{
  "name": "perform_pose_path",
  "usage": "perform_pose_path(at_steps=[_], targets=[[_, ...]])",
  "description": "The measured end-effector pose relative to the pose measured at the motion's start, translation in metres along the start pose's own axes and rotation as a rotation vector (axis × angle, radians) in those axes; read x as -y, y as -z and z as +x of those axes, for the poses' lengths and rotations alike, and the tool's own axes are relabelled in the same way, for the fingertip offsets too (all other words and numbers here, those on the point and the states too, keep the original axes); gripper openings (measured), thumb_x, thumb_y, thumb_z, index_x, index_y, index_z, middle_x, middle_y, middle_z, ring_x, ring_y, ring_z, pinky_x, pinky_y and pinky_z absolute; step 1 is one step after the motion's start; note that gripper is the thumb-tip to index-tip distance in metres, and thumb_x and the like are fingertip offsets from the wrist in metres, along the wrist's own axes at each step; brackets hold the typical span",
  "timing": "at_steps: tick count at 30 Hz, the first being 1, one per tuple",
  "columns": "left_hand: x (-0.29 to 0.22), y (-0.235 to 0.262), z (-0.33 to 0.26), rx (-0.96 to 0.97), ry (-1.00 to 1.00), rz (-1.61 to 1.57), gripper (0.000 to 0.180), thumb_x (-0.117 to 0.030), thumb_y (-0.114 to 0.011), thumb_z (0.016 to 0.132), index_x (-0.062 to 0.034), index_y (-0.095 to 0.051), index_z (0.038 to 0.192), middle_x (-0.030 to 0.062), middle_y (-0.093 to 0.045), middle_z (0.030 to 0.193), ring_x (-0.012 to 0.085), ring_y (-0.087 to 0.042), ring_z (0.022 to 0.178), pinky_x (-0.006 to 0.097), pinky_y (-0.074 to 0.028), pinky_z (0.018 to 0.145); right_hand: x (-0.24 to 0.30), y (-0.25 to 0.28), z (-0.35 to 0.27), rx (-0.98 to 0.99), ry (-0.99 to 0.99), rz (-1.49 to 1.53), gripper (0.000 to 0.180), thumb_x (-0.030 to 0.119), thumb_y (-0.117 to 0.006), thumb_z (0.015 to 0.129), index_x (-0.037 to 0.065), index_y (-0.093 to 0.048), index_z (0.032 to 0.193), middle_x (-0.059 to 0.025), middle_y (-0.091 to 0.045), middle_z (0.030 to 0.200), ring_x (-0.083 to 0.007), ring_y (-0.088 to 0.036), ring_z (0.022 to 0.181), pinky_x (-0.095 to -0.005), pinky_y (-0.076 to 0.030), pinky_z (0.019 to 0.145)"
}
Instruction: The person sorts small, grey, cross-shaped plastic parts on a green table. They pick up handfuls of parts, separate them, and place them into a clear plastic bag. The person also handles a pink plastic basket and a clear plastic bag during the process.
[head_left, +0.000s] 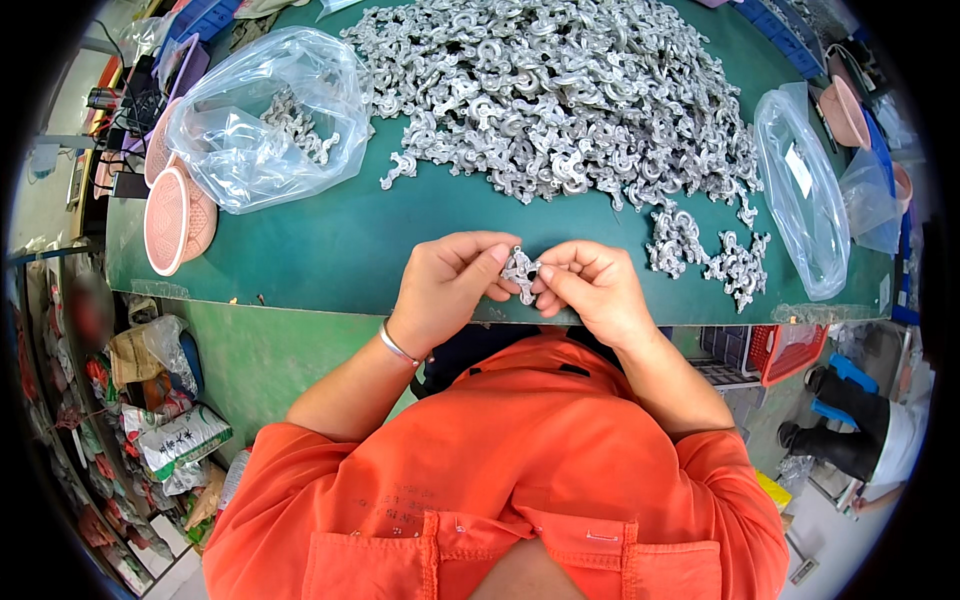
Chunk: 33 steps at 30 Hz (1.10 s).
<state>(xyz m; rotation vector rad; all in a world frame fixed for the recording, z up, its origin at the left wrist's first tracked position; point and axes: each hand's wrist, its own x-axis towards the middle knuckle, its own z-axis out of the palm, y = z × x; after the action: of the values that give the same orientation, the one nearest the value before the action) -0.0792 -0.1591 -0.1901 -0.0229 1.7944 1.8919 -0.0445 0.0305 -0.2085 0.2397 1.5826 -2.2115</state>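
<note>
Between my two hands, just above the table's near edge, is a small silvery metal casting (520, 272) with curved arms. My left hand (450, 278) pinches its left side between thumb and fingers; a metal bangle circles that wrist. On the opposite side, the fingertips of my right hand (592, 285) close on the same casting. A large heap of similar castings (560, 95) covers the far middle of the green table (300, 250). Two smaller clusters, one a group of castings (738, 268), lie to the right of my hands.
A clear plastic bag (270, 120) with several castings stands at the left, beside a pink basket (180, 220). Another clear bag (800, 190) lies at the right. Below the table edge at right are a red crate (790, 352) and a seated person (860, 420).
</note>
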Motion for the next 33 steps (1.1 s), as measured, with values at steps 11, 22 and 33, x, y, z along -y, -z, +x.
perform_pose_path(at_steps=[11,22,33], targets=[[-0.0021,0.0007,0.0000,-0.009,0.051,-0.153,0.025,-0.011,-0.049,0.094,0.0062,-0.060,0.109,0.0074,-0.063,0.087,0.0200,-0.067,0.070,0.025,-0.055,0.059,0.0001,0.0008,0.0004,-0.010,-0.002,0.015,0.011,0.004,-0.056,0.089,-0.004,-0.062,0.095,-0.0086,-0.065,0.080,-0.0119,-0.062,0.065,-0.0240,-0.054,0.058],[-0.0014,0.0009,0.0010,0.015,0.045,-0.111,0.023,-0.009,-0.054,0.092,0.0055,-0.059,0.109,0.0083,-0.064,0.086,0.0149,-0.066,0.071,0.023,-0.053,0.060,0.0008,0.0014,0.0004,-0.004,0.008,0.021,0.012,0.004,-0.056,0.089,-0.005,-0.062,0.094,-0.0096,-0.065,0.080,-0.0121,-0.062,0.064,-0.0244,-0.054,0.057],[0.0038,0.0017,0.0033,0.058,0.042,-0.111,0.021,-0.002,-0.061,0.086,0.0049,-0.060,0.106,0.0092,-0.066,0.087,0.0122,-0.065,0.072,0.022,-0.053,0.060,0.0009,0.0031,0.0015,0.005,-0.018,0.051,0.015,0.004,-0.054,0.090,-0.006,-0.062,0.098,-0.0102,-0.065,0.079,-0.0130,-0.063,0.064,-0.0244,-0.055,0.056]])
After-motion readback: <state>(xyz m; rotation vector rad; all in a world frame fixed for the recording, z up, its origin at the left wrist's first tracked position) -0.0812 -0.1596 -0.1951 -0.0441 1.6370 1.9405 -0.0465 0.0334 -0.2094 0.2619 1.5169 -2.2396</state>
